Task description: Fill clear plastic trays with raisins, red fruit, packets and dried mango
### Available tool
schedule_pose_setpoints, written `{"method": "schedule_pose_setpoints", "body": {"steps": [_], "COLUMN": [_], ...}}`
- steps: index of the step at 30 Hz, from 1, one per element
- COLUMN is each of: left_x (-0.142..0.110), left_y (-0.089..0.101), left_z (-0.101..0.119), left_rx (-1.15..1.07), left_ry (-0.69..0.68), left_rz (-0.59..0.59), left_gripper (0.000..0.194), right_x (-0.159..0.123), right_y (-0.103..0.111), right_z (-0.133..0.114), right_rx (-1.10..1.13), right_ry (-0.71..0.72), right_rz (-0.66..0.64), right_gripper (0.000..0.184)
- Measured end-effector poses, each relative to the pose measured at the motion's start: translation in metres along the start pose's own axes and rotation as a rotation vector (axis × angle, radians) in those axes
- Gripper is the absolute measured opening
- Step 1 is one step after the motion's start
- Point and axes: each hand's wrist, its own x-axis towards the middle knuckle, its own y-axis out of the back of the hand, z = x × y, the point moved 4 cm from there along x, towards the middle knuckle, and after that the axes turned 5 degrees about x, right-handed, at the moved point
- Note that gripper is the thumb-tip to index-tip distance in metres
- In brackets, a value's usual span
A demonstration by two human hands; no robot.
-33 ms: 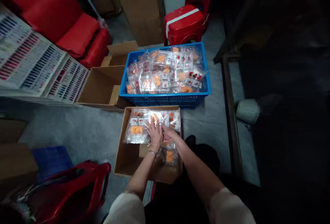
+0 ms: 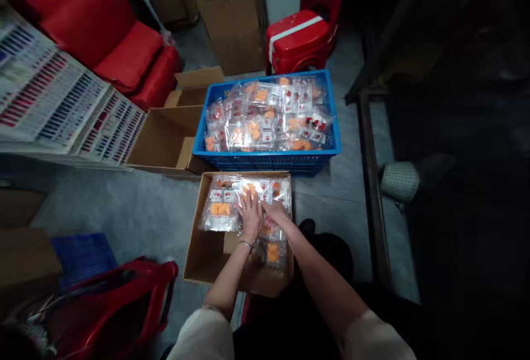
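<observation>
Both my hands lie flat on clear plastic packets (image 2: 221, 205) with orange and white contents, stacked in an open cardboard box (image 2: 207, 258). My left hand (image 2: 250, 217) presses on the top packet with its fingers spread, and a bracelet sits on that wrist. My right hand (image 2: 275, 213) rests just beside it on the same layer, holding nothing that I can see. Further packets show below my wrists in the box. Directly ahead stands a blue plastic crate (image 2: 265, 153) heaped with similar packets (image 2: 269, 117).
An open empty-looking carton (image 2: 165, 139) stands left of the crate, beside colour-chart boards (image 2: 53, 89) and a red padded seat (image 2: 103, 34). Behind are a red stool (image 2: 297, 40) and a tall carton (image 2: 232, 34). A red bag (image 2: 120, 305) lies lower left; a dark metal frame (image 2: 372, 194) runs along the right.
My right hand has slid slightly rightward across the packets. My left hand stays nearly in place, and the whole view has shifted a little.
</observation>
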Motion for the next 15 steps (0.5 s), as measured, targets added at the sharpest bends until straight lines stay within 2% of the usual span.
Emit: {"method": "schedule_pose_setpoints", "body": {"steps": [2, 3, 5, 7, 10, 15], "left_x": [0.009, 0.013, 0.019, 0.021, 0.022, 0.026], "left_y": [-0.001, -0.002, -0.005, -0.010, -0.021, -0.041], "left_z": [0.000, 0.000, -0.002, -0.004, -0.007, -0.011], "left_rx": [0.000, -0.001, -0.004, -0.010, -0.021, -0.052], "left_ry": [-0.018, -0.026, -0.042, -0.051, -0.069, -0.061], "left_rz": [-0.002, -0.001, 0.006, 0.007, -0.003, -0.021], "left_gripper": [0.048, 0.048, 0.048, 0.049, 0.049, 0.048], "right_x": [-0.001, 0.001, 0.009, 0.023, 0.048, 0.069], "right_y": [0.015, 0.020, 0.024, 0.018, 0.000, -0.022], "right_z": [0.001, 0.001, 0.001, 0.007, 0.026, 0.038], "right_rx": [-0.056, -0.112, -0.291, -0.489, -0.667, -0.792], "right_ry": [0.116, 0.186, 0.386, 0.494, 0.459, 0.443], "right_rz": [0.076, 0.104, 0.162, 0.108, -0.020, 0.001], "right_gripper": [0.040, 0.047, 0.076, 0.100, 0.102, 0.103]}}
